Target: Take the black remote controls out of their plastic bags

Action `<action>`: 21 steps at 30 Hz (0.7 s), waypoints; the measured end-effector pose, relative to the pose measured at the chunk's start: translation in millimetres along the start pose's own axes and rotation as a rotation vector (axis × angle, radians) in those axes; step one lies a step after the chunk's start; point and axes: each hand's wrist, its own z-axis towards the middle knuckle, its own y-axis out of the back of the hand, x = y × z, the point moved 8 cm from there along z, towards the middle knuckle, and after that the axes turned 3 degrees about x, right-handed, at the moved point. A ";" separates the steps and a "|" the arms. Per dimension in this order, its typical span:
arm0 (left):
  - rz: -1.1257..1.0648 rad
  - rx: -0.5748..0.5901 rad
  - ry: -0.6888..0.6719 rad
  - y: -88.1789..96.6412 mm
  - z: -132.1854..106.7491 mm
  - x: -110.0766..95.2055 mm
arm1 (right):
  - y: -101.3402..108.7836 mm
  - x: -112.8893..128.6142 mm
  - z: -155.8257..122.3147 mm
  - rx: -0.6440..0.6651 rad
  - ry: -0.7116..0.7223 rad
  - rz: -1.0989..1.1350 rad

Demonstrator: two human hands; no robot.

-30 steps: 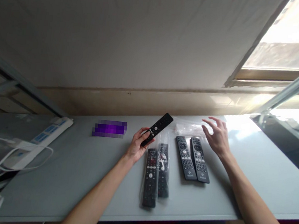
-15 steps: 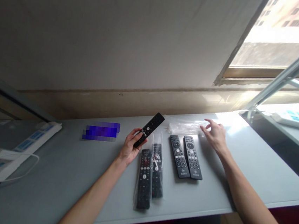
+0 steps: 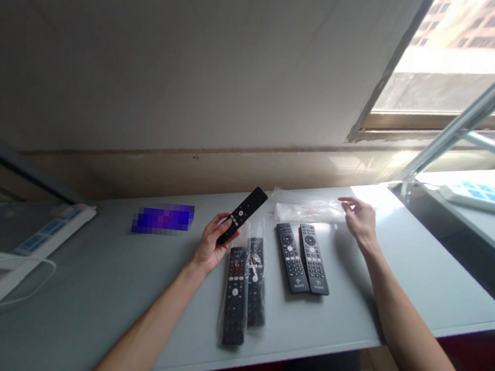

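My left hand [image 3: 213, 243] is wrapped round the lower end of a black remote control [image 3: 245, 211], held tilted above the table with its buttons up. At the far edge of the table lie clear plastic bags [image 3: 302, 206]. My right hand [image 3: 360, 220] pinches at their right end, thumb and forefinger together on the plastic. Two remotes in clear sleeves, a nearer bagged remote [image 3: 236, 301] and another bagged remote [image 3: 256, 285], lie below my left hand. Between my hands two bare remotes, the left one [image 3: 291, 260] and the right one [image 3: 314, 259], lie side by side.
A blurred-out blue item [image 3: 163, 219] lies left on the grey table [image 3: 133, 279]. White power strips, one with a cable [image 3: 50, 236] at left, another [image 3: 483, 196] at right, flank the table. Metal frame bars [image 3: 464, 119] slant up by the window.
My right thumb and forefinger have come together on the end of the plastic bags. My left hand still holds the remote. The whole view has shifted slightly.
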 end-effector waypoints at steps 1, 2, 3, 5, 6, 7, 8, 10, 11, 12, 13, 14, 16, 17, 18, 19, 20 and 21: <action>-0.002 0.002 -0.001 -0.2 -0.1 -0.2 | 3.0 -1.0 0.5 -0.011 -0.009 0.019; -0.003 0.003 -0.001 -0.5 -0.2 -0.3 | 6.7 -2.0 1.0 -0.027 -0.020 0.040; -0.002 0.005 0.001 -0.7 -0.3 -0.2 | 10.7 -2.6 1.2 -0.046 -0.031 0.057; 0.001 0.005 0.004 -0.9 -0.5 -0.1 | 17.7 -4.4 1.4 -0.076 -0.063 0.139; 0.001 0.004 0.005 -0.9 -0.6 0.0 | 19.4 -6.0 1.3 -0.080 -0.088 0.229; 0.001 0.003 0.005 -0.7 -0.6 0.0 | 19.6 -7.8 1.2 -0.073 -0.117 0.349; -0.001 0.003 0.006 -0.5 -0.5 0.2 | 18.1 -9.3 1.1 -0.055 -0.145 0.486; -0.006 0.002 0.006 0.4 -0.2 0.4 | 13.1 -9.4 1.0 -0.003 -0.178 0.719; -0.006 0.003 0.008 0.9 0.1 0.5 | 11.1 -7.6 1.4 0.030 -0.170 0.753; -0.005 0.004 0.009 1.4 0.4 0.7 | 9.8 -5.6 1.8 0.061 -0.153 0.733; -0.001 0.004 0.011 1.9 0.6 0.9 | 8.7 -3.9 2.2 0.090 -0.134 0.680; 0.003 0.003 0.014 2.3 0.8 1.0 | 7.7 -2.6 2.6 0.117 -0.115 0.611; 0.007 -0.002 0.016 2.9 0.9 1.1 | 5.6 -1.8 3.3 0.165 -0.087 0.482; 0.006 -0.005 0.016 3.0 0.8 1.0 | 5.1 -2.1 3.7 0.182 -0.076 0.435; 0.003 -0.007 0.015 2.9 0.7 0.9 | 5.1 -2.6 4.4 0.196 -0.064 0.396; -0.002 -0.006 0.015 2.5 0.6 0.9 | 5.7 -3.1 5.3 0.206 -0.048 0.350; -0.008 -0.005 0.015 2.2 0.5 1.0 | 6.9 -3.7 6.5 0.212 -0.031 0.302; -0.013 -0.004 0.015 1.9 0.6 1.1 | 8.9 -4.4 7.9 0.211 -0.012 0.256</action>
